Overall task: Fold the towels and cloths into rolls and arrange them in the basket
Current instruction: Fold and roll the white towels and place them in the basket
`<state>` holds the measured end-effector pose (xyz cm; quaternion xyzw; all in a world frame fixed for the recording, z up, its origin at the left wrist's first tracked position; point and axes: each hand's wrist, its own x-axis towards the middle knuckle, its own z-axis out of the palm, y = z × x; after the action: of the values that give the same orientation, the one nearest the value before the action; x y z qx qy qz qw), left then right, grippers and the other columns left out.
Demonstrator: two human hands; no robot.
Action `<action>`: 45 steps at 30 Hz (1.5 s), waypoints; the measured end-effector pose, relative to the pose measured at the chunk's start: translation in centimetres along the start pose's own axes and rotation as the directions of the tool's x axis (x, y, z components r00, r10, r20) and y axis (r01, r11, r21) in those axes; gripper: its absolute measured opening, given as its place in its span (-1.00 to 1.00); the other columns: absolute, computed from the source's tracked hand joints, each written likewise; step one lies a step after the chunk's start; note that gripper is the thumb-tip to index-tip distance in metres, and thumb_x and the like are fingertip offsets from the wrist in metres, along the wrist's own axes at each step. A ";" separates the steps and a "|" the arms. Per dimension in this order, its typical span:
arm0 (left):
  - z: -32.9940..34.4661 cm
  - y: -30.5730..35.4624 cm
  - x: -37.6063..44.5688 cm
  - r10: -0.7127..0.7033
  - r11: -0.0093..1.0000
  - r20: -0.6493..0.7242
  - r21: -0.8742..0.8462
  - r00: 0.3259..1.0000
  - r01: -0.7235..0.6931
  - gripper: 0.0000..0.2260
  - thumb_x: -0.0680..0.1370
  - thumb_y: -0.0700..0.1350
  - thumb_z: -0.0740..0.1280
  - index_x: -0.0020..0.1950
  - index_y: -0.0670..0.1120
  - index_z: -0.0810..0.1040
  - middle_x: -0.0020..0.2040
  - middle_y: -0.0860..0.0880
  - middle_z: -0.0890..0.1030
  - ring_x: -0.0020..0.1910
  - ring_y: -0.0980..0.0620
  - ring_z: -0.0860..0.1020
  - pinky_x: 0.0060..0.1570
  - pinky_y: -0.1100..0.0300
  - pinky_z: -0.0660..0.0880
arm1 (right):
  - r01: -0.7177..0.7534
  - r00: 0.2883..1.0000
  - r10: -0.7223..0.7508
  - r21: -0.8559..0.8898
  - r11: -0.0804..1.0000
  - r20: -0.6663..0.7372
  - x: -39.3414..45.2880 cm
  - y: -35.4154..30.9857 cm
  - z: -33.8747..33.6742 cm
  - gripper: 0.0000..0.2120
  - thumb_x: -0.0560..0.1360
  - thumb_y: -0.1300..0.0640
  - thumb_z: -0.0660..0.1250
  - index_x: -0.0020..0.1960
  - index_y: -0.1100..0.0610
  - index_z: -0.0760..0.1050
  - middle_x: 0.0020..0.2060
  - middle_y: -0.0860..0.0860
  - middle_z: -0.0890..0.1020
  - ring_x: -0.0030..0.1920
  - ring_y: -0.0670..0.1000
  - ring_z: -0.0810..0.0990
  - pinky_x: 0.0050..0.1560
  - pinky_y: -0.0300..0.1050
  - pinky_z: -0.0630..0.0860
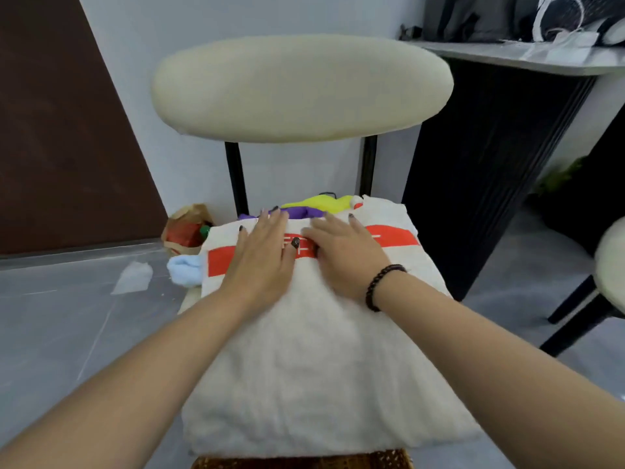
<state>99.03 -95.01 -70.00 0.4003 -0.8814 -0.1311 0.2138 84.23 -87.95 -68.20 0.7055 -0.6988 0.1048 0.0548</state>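
Towel: a white towel [314, 360] with a red band is spread over the chair seat, its near edge overhanging.
Fingers: both hands, left hand [262, 255] and right hand [341, 252], are laid flat, fingers straight, on the far part.
Behind: purple and yellow cloths [314, 204] lie at the seat's far edge, partly hidden.
Left: a light blue cloth [184, 269] is seen beside the seat's left edge; a bag [186, 228] stands beyond it on the floor.

Both hands, L [262, 255] & R [341, 255], flat on white towel [304, 367] w/ red stripe, on chair [301, 86].

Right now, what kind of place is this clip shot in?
Probably a home dining corner, not a lab: both hands flatten a white towel on a cushioned dining chair, a grey-topped table stands beside it, and a paper bag sits on the tiled floor.
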 end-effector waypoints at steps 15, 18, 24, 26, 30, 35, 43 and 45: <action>1.6 -5.5 -4.4 0.005 0.981 0.102 0.192 0.995 -0.025 -0.26 0.44 0.36 -0.30 0.57 0.05 -0.25 0.59 0.06 -0.21 0.54 0.12 -0.27 0.43 0.16 -0.33 | -0.323 0.936 0.332 -0.093 0.942 0.120 -3.1 5.0 1.7 -0.24 0.50 -0.37 -0.22 0.55 0.06 -0.03 0.56 -0.02 -0.05 0.54 -0.01 -0.15 0.50 0.12 -0.18; 0.3 -4.1 -5.5 -0.012 0.980 0.114 0.199 0.993 -0.011 -0.24 0.44 0.33 -0.31 0.57 -0.01 -0.25 0.58 0.03 -0.24 0.53 0.10 -0.29 0.47 0.10 -0.32 | -0.338 0.939 0.342 -0.083 0.938 0.041 -4.0 3.5 0.6 -0.44 0.63 -0.10 -0.09 0.55 0.12 -0.02 0.55 0.04 -0.02 0.54 0.04 -0.11 0.51 0.09 -0.14; 1.1 2.3 -10.6 0.020 0.999 0.079 -0.049 0.997 -0.016 -0.42 0.60 0.09 -0.14 0.56 -0.06 -0.23 0.54 0.10 -0.29 0.48 0.21 -0.35 0.42 0.25 -0.37 | -0.171 0.975 0.184 0.105 0.980 -0.122 -8.0 -4.9 1.9 -0.32 0.44 0.04 -0.25 0.48 0.21 0.22 0.51 0.14 0.17 0.53 0.16 0.05 0.47 0.16 0.01; 2.4 2.1 -11.6 0.016 0.998 0.123 0.054 0.992 -0.023 -0.42 0.62 0.12 -0.17 0.57 -0.07 -0.24 0.56 0.04 -0.30 0.49 0.19 -0.33 0.43 0.21 -0.35 | -0.132 0.991 0.132 -0.002 0.991 -0.013 -9.5 -5.6 3.3 -0.28 0.44 -0.04 -0.35 0.53 0.15 0.10 0.54 0.08 0.07 0.55 0.09 -0.05 0.49 0.06 -0.15; 3.1 -0.1 -12.7 0.054 0.961 0.111 0.265 0.992 -0.082 -0.33 0.50 0.22 -0.32 0.58 -0.02 -0.22 0.57 0.04 -0.26 0.54 0.12 -0.23 0.44 0.17 -0.29 | -0.168 0.986 0.167 -0.056 0.984 -0.021 -11.3 -2.3 4.0 -0.26 0.49 -0.23 -0.35 0.56 0.10 0.00 0.55 0.01 0.00 0.55 0.00 -0.11 0.50 -0.01 -0.24; 1.7 -2.2 -14.9 0.025 0.965 0.092 0.258 0.995 -0.048 -0.30 0.51 0.25 -0.31 0.60 -0.03 -0.09 0.60 0.02 -0.10 0.56 0.08 -0.12 0.47 0.14 -0.24 | -0.174 0.983 0.177 -0.048 0.984 0.052 -14.4 1.2 3.4 -0.13 0.39 -0.36 -0.57 0.56 0.05 -0.20 0.53 -0.08 -0.22 0.50 -0.10 -0.32 0.49 -0.07 -0.35; 4.6 0.3 -19.9 0.478 0.813 0.042 0.357 0.877 -0.460 -0.23 0.50 0.13 0.28 0.55 -0.23 0.07 0.58 -0.21 0.04 0.56 -0.17 0.02 0.44 -0.21 0.05 | 0.063 0.982 -0.078 -0.092 0.994 -0.172 -17.1 -4.7 4.8 -0.44 0.56 -0.01 0.05 0.49 0.21 0.18 0.48 0.13 0.23 0.50 0.10 0.14 0.44 0.13 0.07; 5.7 -0.1 -19.9 0.490 0.767 0.087 0.430 0.867 -0.476 -0.10 0.38 0.10 0.42 0.54 -0.26 0.06 0.57 -0.20 0.07 0.54 -0.19 0.09 0.43 -0.21 0.08 | 0.158 0.977 -0.178 -0.160 0.974 -0.121 -17.7 -5.4 6.5 -0.44 0.57 -0.03 0.06 0.48 0.22 0.23 0.48 0.14 0.26 0.51 0.11 0.15 0.42 0.15 0.12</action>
<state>108.01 -79.58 -80.44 0.1998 -0.9574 0.1359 0.1582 90.05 -72.05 -78.09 0.7473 -0.6372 0.0945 0.1631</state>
